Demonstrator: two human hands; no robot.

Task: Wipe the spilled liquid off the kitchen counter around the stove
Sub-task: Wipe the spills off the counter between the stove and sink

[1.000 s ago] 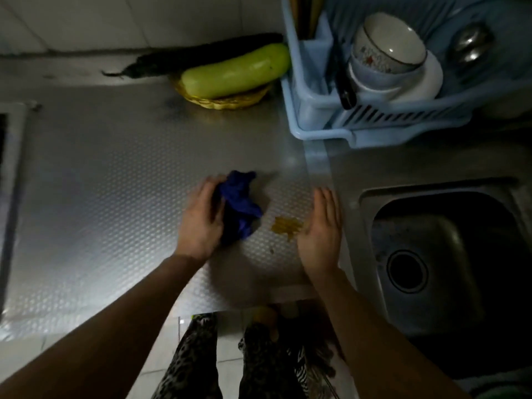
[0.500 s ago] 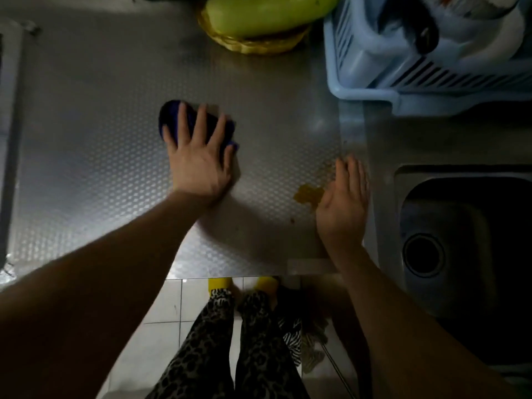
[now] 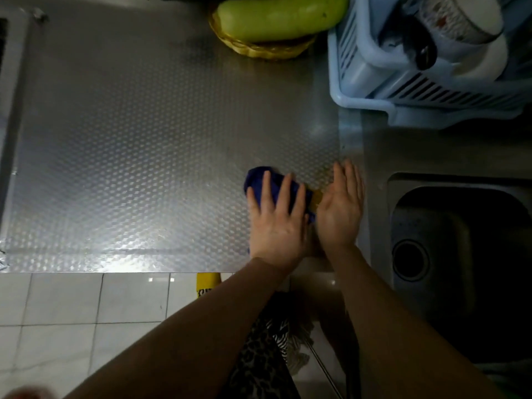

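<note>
A dark blue cloth (image 3: 259, 180) lies on the embossed steel counter (image 3: 129, 139) near its front edge. My left hand (image 3: 276, 223) presses flat on top of the cloth with fingers spread. Right beside it, my right hand (image 3: 341, 208) rests on its edge on the counter, fingers straight and together, holding nothing. Between the two hands shows a small patch of yellowish-brown spilled liquid (image 3: 316, 197), partly covered by the cloth.
A sink (image 3: 460, 240) lies to the right. A light blue dish rack (image 3: 417, 90) with bowls stands at the back right. A yellow basket (image 3: 259, 47) holding a green gourd (image 3: 282, 15) sits at the back. The stove edge (image 3: 11, 82) is far left.
My left hand has slid the cloth from the middle of the counter rightward and nearer, up against the spill and my right hand. The right hand has stayed put.
</note>
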